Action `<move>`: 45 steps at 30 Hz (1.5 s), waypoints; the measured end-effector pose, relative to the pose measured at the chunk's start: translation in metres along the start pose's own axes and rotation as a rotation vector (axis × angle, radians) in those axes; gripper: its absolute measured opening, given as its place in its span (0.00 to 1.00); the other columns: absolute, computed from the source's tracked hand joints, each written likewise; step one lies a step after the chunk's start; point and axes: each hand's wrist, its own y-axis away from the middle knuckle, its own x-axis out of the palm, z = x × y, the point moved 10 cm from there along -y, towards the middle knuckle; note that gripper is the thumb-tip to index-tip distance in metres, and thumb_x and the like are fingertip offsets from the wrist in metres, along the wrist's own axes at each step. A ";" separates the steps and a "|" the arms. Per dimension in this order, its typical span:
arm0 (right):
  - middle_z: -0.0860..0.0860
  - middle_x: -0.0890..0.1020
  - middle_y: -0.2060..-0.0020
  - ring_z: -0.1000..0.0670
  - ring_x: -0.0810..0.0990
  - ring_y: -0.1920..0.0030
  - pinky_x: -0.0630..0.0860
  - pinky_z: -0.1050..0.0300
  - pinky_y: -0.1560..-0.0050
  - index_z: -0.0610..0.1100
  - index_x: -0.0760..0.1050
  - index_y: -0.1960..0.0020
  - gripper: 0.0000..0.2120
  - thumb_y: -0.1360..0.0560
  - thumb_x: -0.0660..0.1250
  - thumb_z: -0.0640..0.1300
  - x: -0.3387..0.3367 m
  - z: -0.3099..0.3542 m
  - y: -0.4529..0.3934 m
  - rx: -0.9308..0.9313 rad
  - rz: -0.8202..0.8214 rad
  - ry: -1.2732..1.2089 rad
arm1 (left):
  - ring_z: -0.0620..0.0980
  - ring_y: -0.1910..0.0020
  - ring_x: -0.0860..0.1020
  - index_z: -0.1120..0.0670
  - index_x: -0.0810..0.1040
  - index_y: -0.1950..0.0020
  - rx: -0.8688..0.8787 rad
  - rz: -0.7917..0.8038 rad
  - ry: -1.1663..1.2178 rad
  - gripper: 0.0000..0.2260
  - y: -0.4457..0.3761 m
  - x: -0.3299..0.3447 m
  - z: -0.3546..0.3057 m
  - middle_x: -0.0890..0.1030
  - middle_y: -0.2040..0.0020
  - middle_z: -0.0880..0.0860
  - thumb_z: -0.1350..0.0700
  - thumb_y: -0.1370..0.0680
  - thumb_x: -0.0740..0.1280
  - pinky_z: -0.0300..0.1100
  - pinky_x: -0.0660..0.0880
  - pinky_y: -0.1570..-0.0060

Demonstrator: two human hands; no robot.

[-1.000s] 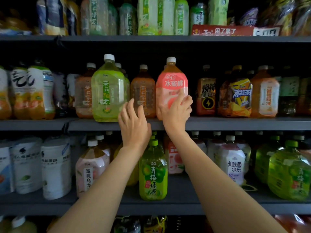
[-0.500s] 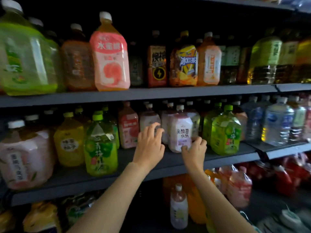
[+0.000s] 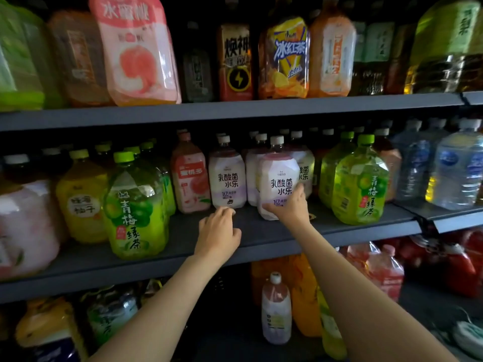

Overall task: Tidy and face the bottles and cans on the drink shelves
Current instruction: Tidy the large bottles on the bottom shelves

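Nearest the camera, two bare forearms reach up to the middle shelf (image 3: 261,231). The left hand (image 3: 218,231) hangs over the shelf's bare front strip, its fingers loosely curled and close together, holding nothing; their tips sit just below the base of a white-labelled bottle (image 3: 227,178), and whether they touch it cannot be told. The right hand (image 3: 288,205) grips the front white bottle (image 3: 277,178) low on its body, thumb across the label's lower edge, fingers wrapped round the right side and mostly hidden. That bottle stands further forward than its neighbours, upright on the shelf. Left of the left fingers stands a green plum-tea bottle (image 3: 134,205), and behind it a pink peach bottle (image 3: 189,176). Right of the right fingers stands another green bottle (image 3: 359,184). Beyond, more white-capped bottles crowd the row behind. Above, the upper shelf carries a large pink bottle (image 3: 136,50).
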 end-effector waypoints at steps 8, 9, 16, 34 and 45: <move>0.40 0.67 0.39 0.40 0.68 0.40 0.66 0.51 0.40 0.34 0.58 0.36 0.44 0.41 0.77 0.52 0.014 0.006 0.008 0.080 -0.225 0.104 | 0.54 0.35 0.70 0.53 0.62 0.29 -0.130 -0.051 0.293 0.22 -0.004 0.008 0.027 0.67 0.31 0.53 0.58 0.23 0.62 0.46 0.67 0.40; 0.41 0.67 0.40 0.40 0.69 0.41 0.67 0.51 0.42 0.34 0.58 0.36 0.43 0.40 0.76 0.52 0.019 0.010 0.014 0.050 -0.220 0.105 | 0.54 0.34 0.69 0.51 0.61 0.28 -0.127 -0.062 0.327 0.24 -0.006 0.007 0.027 0.66 0.30 0.53 0.59 0.23 0.62 0.45 0.67 0.40; 0.41 0.67 0.38 0.41 0.69 0.38 0.69 0.50 0.40 0.34 0.56 0.32 0.45 0.35 0.74 0.58 0.086 0.054 0.029 -0.104 -0.048 0.048 | 0.57 0.32 0.68 0.51 0.49 0.23 -0.195 -0.053 0.451 0.35 -0.014 0.017 0.045 0.65 0.27 0.56 0.61 0.25 0.64 0.49 0.66 0.35; 0.40 0.72 0.48 0.40 0.71 0.47 0.70 0.48 0.52 0.35 0.71 0.45 0.12 0.29 0.61 0.31 0.037 0.050 0.094 -0.370 -0.228 -0.047 | 0.55 0.48 0.71 0.57 0.69 0.45 0.232 -0.476 0.339 0.17 0.050 -0.015 -0.006 0.74 0.49 0.61 0.61 0.33 0.52 0.47 0.69 0.48; 0.45 0.78 0.65 0.46 0.75 0.63 0.69 0.53 0.62 0.38 0.75 0.61 0.08 0.26 0.59 0.32 -0.046 -0.088 0.122 -0.135 -0.341 0.037 | 0.55 0.58 0.76 0.59 0.74 0.50 0.263 -0.292 0.303 0.15 0.075 0.048 -0.026 0.75 0.54 0.56 0.58 0.31 0.52 0.45 0.68 0.56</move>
